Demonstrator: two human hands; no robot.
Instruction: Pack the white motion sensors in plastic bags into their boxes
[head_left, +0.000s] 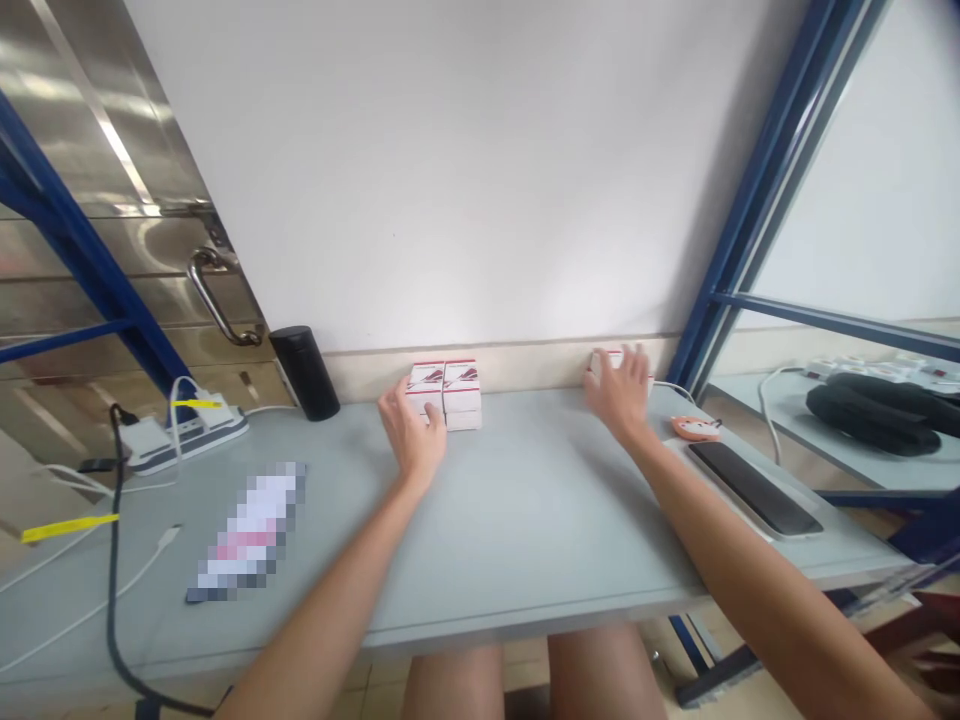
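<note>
Two small white boxes (463,385) with red edges and a dark printed pattern sit side by side near the wall, on top of other white boxes (466,420). My left hand (416,430) is closed about the left side of this group, its thumb across the front and its fingers at the left edge. Farther right, my right hand (621,390) is at another white box with red edges (606,358), mostly hidden behind it. The right fingers are spread and slightly blurred; whether they touch that box I cannot tell.
A black cylinder (304,372) stands at the back left, beside a power strip (191,440) with cables. A blurred-out flat item (247,530) lies on the grey table (480,550). On the right are an orange-and-white object (696,429) and a black phone-like slab (754,487).
</note>
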